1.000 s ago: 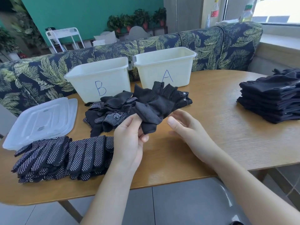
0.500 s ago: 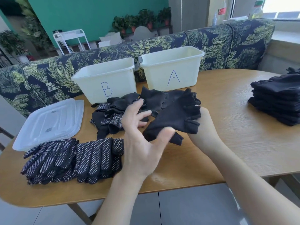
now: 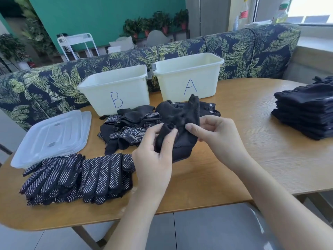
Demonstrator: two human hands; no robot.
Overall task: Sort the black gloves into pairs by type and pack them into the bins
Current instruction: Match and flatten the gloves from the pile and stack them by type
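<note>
Hands met at frame centre: our left hand [image 3: 153, 150] and right hand [image 3: 214, 138] both pinched a glove [image 3: 180, 120] above the table [image 3: 252, 159]. It looked soft, light and floppy; the cuff seemed the best hold.

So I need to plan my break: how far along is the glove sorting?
Sorted: dotted black gloves stacked near left, plain black gloves stacked right. In hand: left hand and right hand grip one black fingerless glove. Left: the mixed pile; packing white bins B and A.
</note>
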